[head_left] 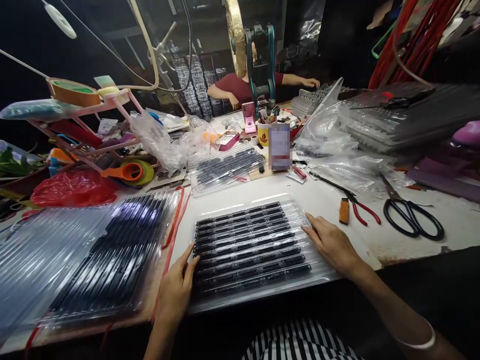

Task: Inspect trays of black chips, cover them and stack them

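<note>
A clear plastic tray (247, 245) with several rows of black parts lies at the table's front edge, slightly tilted in view. My left hand (179, 280) grips its left edge, thumb and fingers closed on the rim. On the opposite side, my right hand (330, 242) pinches the tray's right edge near the upper corner. To the left rests a stack of clear trays (112, 255) holding dark strips, with red cord beside it. Another tray of dark strips (228, 167) lies farther back.
Red-handled pliers (362, 207), an orange block (344, 211) and black scissors (412, 217) lie at the right. Behind are a yellow mug (263, 134), plastic bags (330, 135) and a pink rack (112, 105). A person in a red shirt (240, 90) sits across the table.
</note>
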`<state>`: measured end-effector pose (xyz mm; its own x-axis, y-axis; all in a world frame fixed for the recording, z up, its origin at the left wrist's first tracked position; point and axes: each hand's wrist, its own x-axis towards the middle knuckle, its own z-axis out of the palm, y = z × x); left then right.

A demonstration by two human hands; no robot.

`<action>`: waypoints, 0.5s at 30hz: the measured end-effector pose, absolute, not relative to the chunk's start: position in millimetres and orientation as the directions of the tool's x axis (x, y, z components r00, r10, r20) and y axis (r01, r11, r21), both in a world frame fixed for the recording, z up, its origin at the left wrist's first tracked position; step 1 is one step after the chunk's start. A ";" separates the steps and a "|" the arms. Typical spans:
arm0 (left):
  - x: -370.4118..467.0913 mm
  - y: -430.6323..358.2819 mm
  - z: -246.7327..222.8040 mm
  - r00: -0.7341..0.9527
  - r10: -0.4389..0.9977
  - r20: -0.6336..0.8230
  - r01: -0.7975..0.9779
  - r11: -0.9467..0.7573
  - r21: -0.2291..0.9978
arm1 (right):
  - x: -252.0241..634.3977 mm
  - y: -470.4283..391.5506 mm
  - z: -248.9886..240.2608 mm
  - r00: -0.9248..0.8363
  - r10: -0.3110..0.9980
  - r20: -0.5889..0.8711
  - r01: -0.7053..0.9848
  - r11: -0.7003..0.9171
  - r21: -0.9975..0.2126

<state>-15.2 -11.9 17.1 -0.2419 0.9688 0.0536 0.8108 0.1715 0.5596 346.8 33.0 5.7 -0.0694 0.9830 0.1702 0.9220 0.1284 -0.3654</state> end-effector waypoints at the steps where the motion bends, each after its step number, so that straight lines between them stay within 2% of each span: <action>1: -16.4 -9.0 15.4 -0.232 0.971 0.054 0.802 0.159 0.576 | 345.6 37.9 4.8 -0.064 0.981 0.181 0.921 0.128 -0.368; 7: -26.4 -14.3 9.4 -0.161 0.983 0.088 0.723 0.056 0.689 | 344.9 49.6 -3.6 -0.047 0.976 0.213 0.902 0.133 -0.411; 9: -24.9 -21.5 10.7 -0.133 0.986 0.105 0.707 0.020 0.706 | 347.2 47.5 -5.3 -0.016 0.973 0.231 0.845 0.137 -0.517; 11: -21.1 -26.7 12.8 -0.130 0.985 0.113 0.705 0.011 0.709 | 348.4 46.1 -2.7 0.039 0.980 0.195 0.730 0.106 -0.675; 13: -17.5 -29.2 14.3 -0.131 0.985 0.111 0.716 0.017 0.698 | 347.3 45.3 5.3 0.089 0.992 0.089 0.578 0.022 -0.816; 15: -15.9 -29.6 14.9 -0.118 0.988 0.100 0.728 0.018 0.686 | 344.6 43.6 17.0 0.137 0.990 -0.013 0.425 -0.071 -0.902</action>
